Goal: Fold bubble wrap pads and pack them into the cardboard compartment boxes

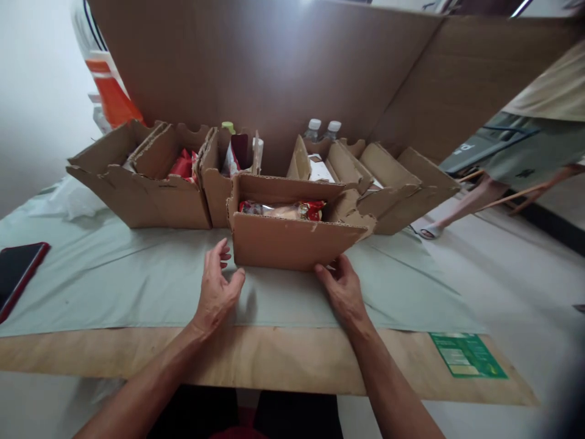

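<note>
The left hand (217, 292), fingers parted, curves just beside a brown, open-topped cardboard box (283, 244) on pale green cloth (150, 280); the right hand (342, 288) meets its lower right corner, its grip unclear.

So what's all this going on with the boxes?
A person has both hands at a small cardboard box with red-patterned packaging inside. The right hand is at its lower right corner, seemingly touching it. The left hand is open beside the left end, not gripping it. The box stands on a pale green cloth, in front of more cardboard boxes.
</note>
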